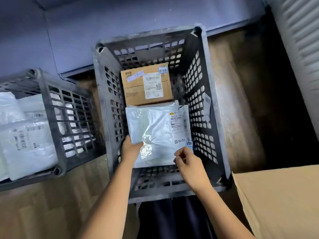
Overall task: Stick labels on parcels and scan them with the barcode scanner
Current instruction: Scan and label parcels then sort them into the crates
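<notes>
Wood floor (43, 204) below a bluish wall (120, 14). A grey crate (214, 118) holds a carton (138, 90) at its far end and a white bag (155, 128) nearer. The left hand (130, 150) grips the bag's near-left corner. The right hand (189, 163) is curled at its near-right corner; whether it grasps the bag cannot be told. The bag's barcode label (178, 125) is too small to read, and the blue sticker (189, 143) carries blurred characters.

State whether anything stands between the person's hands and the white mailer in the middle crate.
Nothing visible does. The left hand holds the white mailer at its near left edge; the right hand is at its near right corner, below the blue sticker.
</notes>
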### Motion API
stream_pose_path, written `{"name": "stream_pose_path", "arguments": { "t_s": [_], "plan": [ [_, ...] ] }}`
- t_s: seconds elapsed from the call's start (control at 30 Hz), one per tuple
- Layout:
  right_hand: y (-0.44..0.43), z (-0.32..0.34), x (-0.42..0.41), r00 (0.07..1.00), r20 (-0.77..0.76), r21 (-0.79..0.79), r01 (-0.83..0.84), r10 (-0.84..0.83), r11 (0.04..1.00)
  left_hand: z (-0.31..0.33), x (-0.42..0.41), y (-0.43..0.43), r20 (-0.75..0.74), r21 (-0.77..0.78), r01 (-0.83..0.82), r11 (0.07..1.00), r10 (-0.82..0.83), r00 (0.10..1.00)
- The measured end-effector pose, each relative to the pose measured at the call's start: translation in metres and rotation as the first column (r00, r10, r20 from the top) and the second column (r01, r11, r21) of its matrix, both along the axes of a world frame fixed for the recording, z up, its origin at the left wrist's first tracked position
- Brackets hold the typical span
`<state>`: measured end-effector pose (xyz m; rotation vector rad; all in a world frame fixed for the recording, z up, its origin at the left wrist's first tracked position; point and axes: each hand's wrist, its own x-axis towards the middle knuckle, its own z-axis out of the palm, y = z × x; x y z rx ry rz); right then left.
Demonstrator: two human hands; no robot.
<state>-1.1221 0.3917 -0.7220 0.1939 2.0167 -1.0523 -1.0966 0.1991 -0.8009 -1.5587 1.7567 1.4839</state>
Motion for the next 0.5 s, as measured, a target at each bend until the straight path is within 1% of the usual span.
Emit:
{"name": "stream_pose_path", "arguments": {
  "t_s": [0.07, 0.13, 0.2, 0.27, 0.33, 0.43, 0.5],
  "plan": [
    [-0.002, 0.012, 0.001, 1.0, -0.003, 0.003, -0.008, 0.008, 1.0, 0.007, 0.004, -0.003, 0.061, -0.062, 0.058, 0.996, -0.054, 0.997],
    [-0.004, 0.029, 0.003, 0.999, -0.011, 0.015, -0.035, 0.036, 0.999, 0.021, 0.009, -0.001, 0.127, -0.113, 0.176, 0.978, -0.161, 0.979],
    [-0.01, 0.053, 0.003, 0.998, -0.021, 0.03, -0.063, 0.064, 0.998, 0.045, 0.013, 0.001, 0.191, -0.154, 0.337, 0.929, -0.307, 0.932],
    [-0.016, 0.077, 0.005, 0.995, -0.028, 0.032, -0.096, 0.097, 0.995, 0.075, 0.016, 0.004, 0.21, -0.186, 0.447, 0.875, -0.41, 0.888],
    [-0.027, 0.108, 0.009, 0.989, -0.028, 0.032, -0.146, 0.147, 0.989, 0.113, 0.021, -0.002, 0.18, -0.17, 0.467, 0.868, -0.438, 0.881],
    [-0.051, 0.153, 0.011, 0.972, -0.027, 0.037, -0.233, 0.234, 0.972, 0.17, 0.031, -0.022, 0.14, -0.118, 0.431, 0.895, -0.415, 0.899],
    [-0.074, 0.184, 0.009, 0.951, -0.028, 0.04, -0.307, 0.308, 0.951, 0.208, 0.041, -0.047, 0.142, -0.142, 0.414, 0.899, -0.395, 0.907]
  ]
}}
